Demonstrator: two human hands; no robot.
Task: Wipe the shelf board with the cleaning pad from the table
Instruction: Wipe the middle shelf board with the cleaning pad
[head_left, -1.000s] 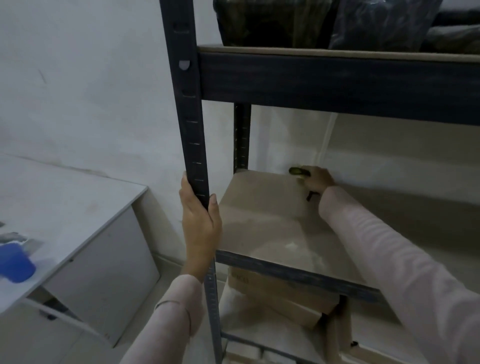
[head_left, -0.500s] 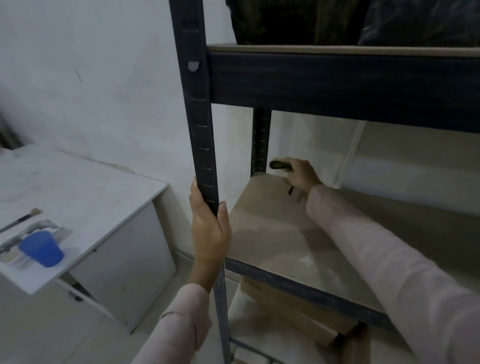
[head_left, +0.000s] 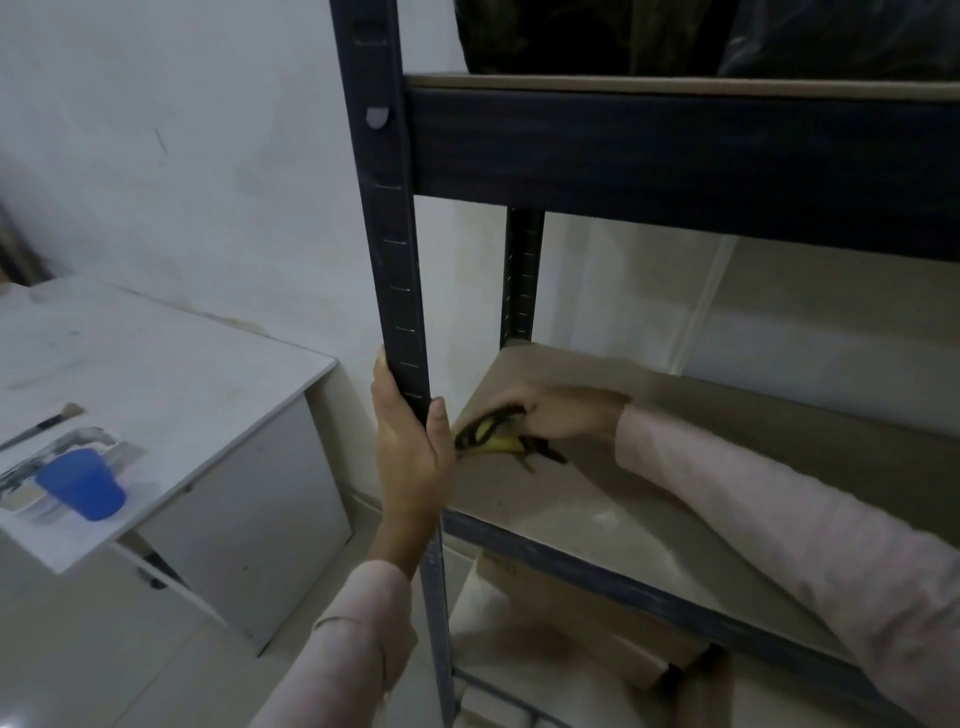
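Observation:
A yellow and black cleaning pad (head_left: 488, 439) lies pressed flat on the beige shelf board (head_left: 649, 499), near the board's front left corner. My right hand (head_left: 561, 415) is shut on the pad and covers its far half. My left hand (head_left: 410, 457) grips the dark front upright post (head_left: 395, 249) of the metal rack, just left of the pad. The white table (head_left: 171, 374) stands to the left of the rack.
A blue cup (head_left: 83, 483) and a brush (head_left: 41, 426) lie on the table's near end. Dark bags (head_left: 675, 31) fill the shelf above. Cardboard boxes (head_left: 582, 613) sit under the board. A white wall runs behind the rack.
My right hand has slid the pad from the back left corner of the board forward to its front left part. My left hand has kept its hold on the post.

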